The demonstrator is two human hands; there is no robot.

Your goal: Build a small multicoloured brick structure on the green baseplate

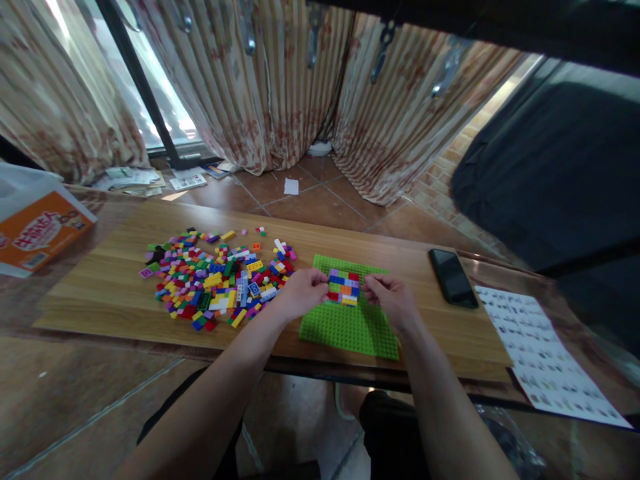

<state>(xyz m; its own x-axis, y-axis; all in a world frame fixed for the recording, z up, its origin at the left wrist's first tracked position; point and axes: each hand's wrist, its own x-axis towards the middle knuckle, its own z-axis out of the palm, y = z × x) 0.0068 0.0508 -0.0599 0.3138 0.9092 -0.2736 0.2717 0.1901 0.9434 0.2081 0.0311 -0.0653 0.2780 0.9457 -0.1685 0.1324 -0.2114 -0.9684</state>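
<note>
A flat multicoloured patch of toy building bricks [343,288] sits on the green studded baseplate [350,333], towards its far side. My left hand [306,291] is at the patch's left edge, its fingers curled and pressed together. Across from it, my right hand [393,299] hovers over the baseplate just right of the patch, with thumb and fingertips pinched. Whatever either set of fingertips may hold is too small or hidden to make out. A wide heap of loose bricks [200,273] in many colours lies left of the baseplate.
The wooden board [100,280] carries a black phone [453,278] to the right. A printed sheet [545,347] lies past its right end, and a white and orange box [40,227] stands at the far left. Metal tools [384,50] hang overhead before striped curtains [280,87].
</note>
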